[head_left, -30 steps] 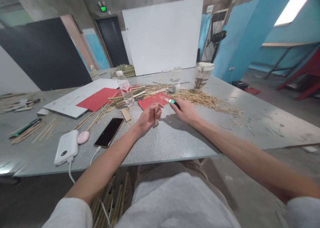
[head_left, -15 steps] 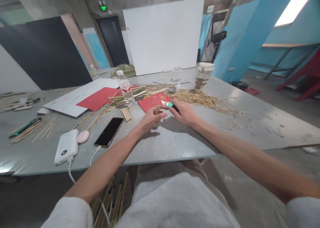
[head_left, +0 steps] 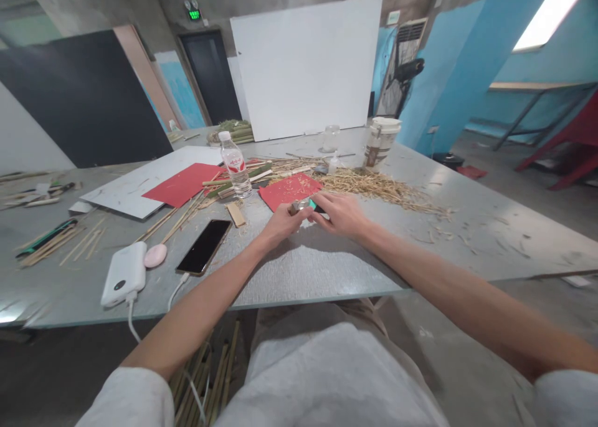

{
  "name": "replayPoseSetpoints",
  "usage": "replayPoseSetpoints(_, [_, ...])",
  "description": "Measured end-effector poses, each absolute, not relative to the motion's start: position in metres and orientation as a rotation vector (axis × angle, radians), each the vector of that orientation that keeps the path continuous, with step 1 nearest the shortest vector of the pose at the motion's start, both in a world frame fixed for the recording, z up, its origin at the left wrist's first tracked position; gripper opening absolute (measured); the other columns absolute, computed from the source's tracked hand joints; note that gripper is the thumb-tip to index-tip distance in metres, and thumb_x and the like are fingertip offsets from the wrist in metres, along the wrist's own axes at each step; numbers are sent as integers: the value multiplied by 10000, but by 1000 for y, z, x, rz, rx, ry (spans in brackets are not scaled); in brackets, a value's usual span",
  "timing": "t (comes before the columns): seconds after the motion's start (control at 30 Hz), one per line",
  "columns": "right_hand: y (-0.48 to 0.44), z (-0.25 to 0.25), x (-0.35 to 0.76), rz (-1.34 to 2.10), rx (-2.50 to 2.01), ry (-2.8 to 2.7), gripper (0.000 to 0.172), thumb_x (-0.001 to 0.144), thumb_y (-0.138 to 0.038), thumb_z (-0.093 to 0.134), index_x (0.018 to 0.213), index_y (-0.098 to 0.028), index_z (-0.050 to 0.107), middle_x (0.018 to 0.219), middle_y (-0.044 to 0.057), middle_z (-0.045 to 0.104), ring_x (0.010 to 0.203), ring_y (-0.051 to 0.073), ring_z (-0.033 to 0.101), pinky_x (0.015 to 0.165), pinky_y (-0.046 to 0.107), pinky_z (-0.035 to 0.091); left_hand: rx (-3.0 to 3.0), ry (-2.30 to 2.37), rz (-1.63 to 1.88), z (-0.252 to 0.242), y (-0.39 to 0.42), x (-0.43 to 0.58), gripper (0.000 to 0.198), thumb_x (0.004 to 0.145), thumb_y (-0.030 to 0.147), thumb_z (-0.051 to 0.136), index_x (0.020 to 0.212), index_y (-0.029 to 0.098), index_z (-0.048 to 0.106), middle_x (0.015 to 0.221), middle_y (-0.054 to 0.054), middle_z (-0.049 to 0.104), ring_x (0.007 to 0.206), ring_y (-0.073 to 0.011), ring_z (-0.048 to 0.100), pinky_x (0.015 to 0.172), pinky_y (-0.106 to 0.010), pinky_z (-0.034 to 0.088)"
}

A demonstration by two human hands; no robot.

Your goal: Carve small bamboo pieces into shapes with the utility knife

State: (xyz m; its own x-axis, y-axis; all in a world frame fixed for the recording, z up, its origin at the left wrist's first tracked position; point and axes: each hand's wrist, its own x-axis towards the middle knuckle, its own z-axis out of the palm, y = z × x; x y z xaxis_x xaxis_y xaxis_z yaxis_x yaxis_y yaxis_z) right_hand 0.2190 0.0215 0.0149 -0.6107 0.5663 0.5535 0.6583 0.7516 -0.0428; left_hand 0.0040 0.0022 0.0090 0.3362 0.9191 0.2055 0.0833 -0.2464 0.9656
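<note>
My right hand [head_left: 341, 214] is wrapped round a utility knife [head_left: 313, 204] with a green and dark handle. Its metal end points left, towards my left hand [head_left: 283, 222]. That hand is closed in a pinch, and a small brownish piece [head_left: 293, 209] shows between its fingers; its exact kind is too small to tell. The left thumb lies against or very near the front of the knife. Both hands are just above the table, at the near edge of a red sheet [head_left: 289, 190] strewn with pale shavings.
Behind the hands lies a heap of dry straw-like strips [head_left: 378, 187]. A water bottle [head_left: 236, 165] and a paper cup [head_left: 382, 141] stand farther back. To the left are a phone [head_left: 204, 246], a white power bank [head_left: 124, 274] and another cutter [head_left: 49, 237]. The table's edge [head_left: 322, 301] runs close to my body.
My hands have come closer together. The knife's blade end has moved left and down to the left fingers, and the left thumb has drawn in beside it.
</note>
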Motion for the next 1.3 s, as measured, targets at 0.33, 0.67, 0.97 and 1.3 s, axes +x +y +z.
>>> replayPoseSetpoints(0.33, [23,13,220,-332,-928,-2425,413,1166,-508,398,1046,-194,638,1010,137,763,846,255,645,696,367,313,1554,875,1090,7,-2,5,651,819,808,770,672,187,641,484,95,338,454,-69,257,493,-263,189])
replayPoseSetpoints(0.67, [17,13,210,-213,-1097,-2167,408,1174,-481,334,1060,-206,613,979,130,753,805,244,626,656,356,280,1437,884,1133,2,0,10,684,827,834,758,641,194,609,456,95,331,417,-59,247,448,-244,178])
replayPoseSetpoints(0.97, [20,12,216,-246,-961,-2376,368,1144,-478,401,1030,-219,637,1010,125,763,806,239,609,674,366,266,1475,877,1092,6,-1,4,598,796,748,842,745,193,627,524,109,327,464,-61,239,474,-245,175])
replayPoseSetpoints(1.3, [17,15,215,-281,-965,-2392,351,1139,-471,432,1037,-213,646,1025,129,777,818,245,627,673,368,261,1635,939,1111,11,-4,4,642,855,785,758,663,210,548,525,78,375,484,-81,295,497,-276,218])
